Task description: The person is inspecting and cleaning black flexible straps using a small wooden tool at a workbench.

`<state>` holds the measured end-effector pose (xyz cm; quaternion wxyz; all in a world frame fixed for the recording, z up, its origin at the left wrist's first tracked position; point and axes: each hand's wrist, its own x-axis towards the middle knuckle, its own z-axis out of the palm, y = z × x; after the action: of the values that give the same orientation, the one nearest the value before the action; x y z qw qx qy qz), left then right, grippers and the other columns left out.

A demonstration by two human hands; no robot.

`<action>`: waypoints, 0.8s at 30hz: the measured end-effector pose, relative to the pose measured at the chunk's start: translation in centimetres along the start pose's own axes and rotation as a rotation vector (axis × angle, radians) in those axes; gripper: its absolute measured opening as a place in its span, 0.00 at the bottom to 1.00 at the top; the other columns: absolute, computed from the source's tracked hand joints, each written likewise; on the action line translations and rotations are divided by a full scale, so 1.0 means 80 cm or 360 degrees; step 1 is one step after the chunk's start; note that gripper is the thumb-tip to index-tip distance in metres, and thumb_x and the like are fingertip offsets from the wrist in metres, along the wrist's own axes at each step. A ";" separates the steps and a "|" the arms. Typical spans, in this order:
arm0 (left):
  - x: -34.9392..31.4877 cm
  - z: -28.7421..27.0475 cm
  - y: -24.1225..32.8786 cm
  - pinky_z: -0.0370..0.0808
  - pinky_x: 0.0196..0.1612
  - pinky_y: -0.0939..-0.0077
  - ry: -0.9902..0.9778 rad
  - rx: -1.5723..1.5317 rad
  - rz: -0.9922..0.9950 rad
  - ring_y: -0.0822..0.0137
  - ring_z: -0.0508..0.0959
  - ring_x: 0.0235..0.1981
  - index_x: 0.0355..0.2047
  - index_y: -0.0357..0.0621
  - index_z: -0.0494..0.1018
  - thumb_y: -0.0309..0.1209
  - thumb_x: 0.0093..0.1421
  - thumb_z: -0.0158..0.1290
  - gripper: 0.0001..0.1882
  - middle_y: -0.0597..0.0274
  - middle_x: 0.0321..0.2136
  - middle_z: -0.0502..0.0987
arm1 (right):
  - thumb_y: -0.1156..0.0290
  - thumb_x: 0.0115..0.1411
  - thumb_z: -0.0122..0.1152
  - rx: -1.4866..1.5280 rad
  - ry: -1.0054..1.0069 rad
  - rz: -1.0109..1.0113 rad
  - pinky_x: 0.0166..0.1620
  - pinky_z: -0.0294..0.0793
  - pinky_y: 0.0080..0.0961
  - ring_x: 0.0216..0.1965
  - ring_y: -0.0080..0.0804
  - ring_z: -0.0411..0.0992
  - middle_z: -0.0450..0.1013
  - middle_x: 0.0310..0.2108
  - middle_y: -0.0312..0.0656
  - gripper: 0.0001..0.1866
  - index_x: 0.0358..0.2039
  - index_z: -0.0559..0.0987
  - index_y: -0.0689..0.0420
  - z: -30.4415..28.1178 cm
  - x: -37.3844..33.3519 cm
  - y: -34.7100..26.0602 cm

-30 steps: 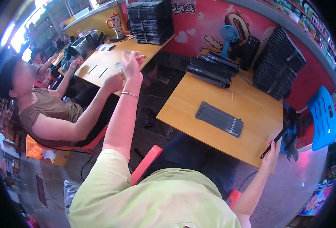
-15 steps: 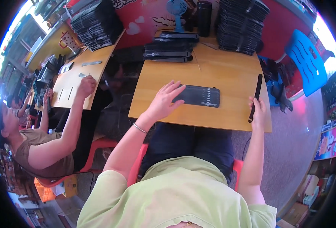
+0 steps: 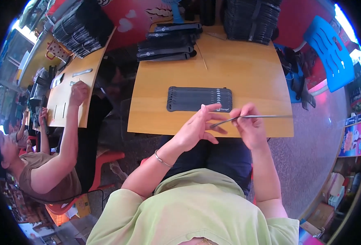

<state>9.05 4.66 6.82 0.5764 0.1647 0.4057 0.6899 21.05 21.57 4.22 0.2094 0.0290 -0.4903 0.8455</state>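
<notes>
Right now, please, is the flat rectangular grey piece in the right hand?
No, that piece lies on the brown wooden table; the right hand holds a thin dark strip.

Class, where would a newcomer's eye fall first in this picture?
Probably on the thin dark strip pinched in the right hand above the near part of the wooden table, the left hand spread by its end. Next might come the bright blue chair right of the table, and the black stack on the table's far right corner.

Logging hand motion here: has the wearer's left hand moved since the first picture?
Yes: judged against the nearer wooden table, the left hand has moved right, from beyond its left edge to its near edge.
</notes>
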 end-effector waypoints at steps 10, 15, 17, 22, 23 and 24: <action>-0.017 -0.027 -0.006 0.74 0.31 0.86 0.0514 0.0658 0.0523 0.76 0.77 0.30 0.39 0.35 0.70 0.18 0.59 0.50 0.07 0.63 0.31 0.75 | 0.74 0.60 0.53 -0.0016 0.0366 0.0083 0.41 0.68 0.17 0.41 0.21 0.69 0.71 0.41 0.40 0.12 0.45 0.69 0.56 -0.023 0.007 -0.005; -0.024 -0.048 -0.006 0.77 0.39 0.80 0.0634 0.0823 0.0704 0.74 0.77 0.35 0.40 0.35 0.70 0.16 0.57 0.51 0.10 0.61 0.33 0.75 | 0.76 0.61 0.52 -0.0049 0.0490 0.0159 0.38 0.68 0.14 0.36 0.18 0.67 0.70 0.40 0.39 0.12 0.46 0.70 0.58 -0.037 0.009 -0.005; -0.027 -0.055 -0.004 0.78 0.40 0.79 0.0653 0.0765 0.0708 0.74 0.77 0.35 0.40 0.34 0.70 0.16 0.57 0.51 0.10 0.61 0.33 0.75 | 0.76 0.61 0.51 -0.0047 0.0480 0.0180 0.38 0.68 0.13 0.34 0.17 0.67 0.69 0.40 0.39 0.13 0.47 0.70 0.59 -0.035 0.010 -0.005; -0.034 -0.070 0.001 0.76 0.37 0.83 0.0799 0.0690 0.0626 0.75 0.77 0.34 0.39 0.34 0.71 0.18 0.58 0.52 0.08 0.62 0.32 0.76 | 0.77 0.62 0.50 -0.0276 0.0623 0.0249 0.34 0.70 0.13 0.30 0.17 0.68 0.71 0.34 0.36 0.12 0.47 0.70 0.61 -0.030 0.013 -0.001; -0.036 -0.073 0.002 0.76 0.37 0.83 0.0800 0.0687 0.0620 0.75 0.77 0.34 0.39 0.34 0.71 0.18 0.58 0.52 0.08 0.62 0.32 0.76 | 0.77 0.62 0.50 -0.0276 0.0627 0.0254 0.34 0.70 0.13 0.30 0.17 0.68 0.71 0.34 0.36 0.12 0.47 0.70 0.61 -0.030 0.013 -0.001; -0.037 -0.077 0.003 0.76 0.35 0.83 0.0838 0.0698 0.0610 0.74 0.77 0.31 0.39 0.34 0.71 0.18 0.58 0.51 0.08 0.61 0.31 0.76 | 0.76 0.62 0.51 -0.0366 0.0622 0.0267 0.34 0.70 0.13 0.29 0.17 0.68 0.71 0.31 0.35 0.12 0.46 0.71 0.61 -0.031 0.014 0.000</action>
<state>5.45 -0.34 3.93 0.2643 0.1743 0.6394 0.7006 20.41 24.05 3.26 0.2313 -0.1999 -0.5344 0.7880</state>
